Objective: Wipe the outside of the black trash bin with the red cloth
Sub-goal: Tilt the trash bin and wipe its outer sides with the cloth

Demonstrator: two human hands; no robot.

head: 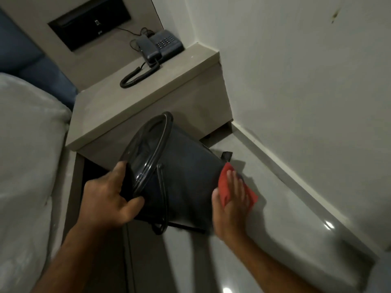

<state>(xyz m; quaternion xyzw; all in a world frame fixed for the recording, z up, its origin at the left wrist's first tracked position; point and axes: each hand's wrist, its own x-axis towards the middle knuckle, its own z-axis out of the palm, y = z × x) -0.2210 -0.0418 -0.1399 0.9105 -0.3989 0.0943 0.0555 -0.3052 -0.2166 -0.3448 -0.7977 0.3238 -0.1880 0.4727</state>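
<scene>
The black trash bin (186, 174) is tipped on its side above the floor, its lidded top toward the left and its base toward the right. My left hand (108, 197) grips the bin's rim and lid edge at the lower left. My right hand (230, 199) lies flat with spread fingers on the red cloth (224, 187), pressing it against the bin's base end. Part of the cloth sticks out past my fingers on the right. A thin black handle hangs down the bin's near side.
A grey bedside table (148, 96) stands right behind the bin, with a dark corded telephone (158, 46) on it. A bed with pale cover (27, 149) fills the left. The white wall (306, 81) and skirting run along the right. Glossy grey floor (275, 240) lies below.
</scene>
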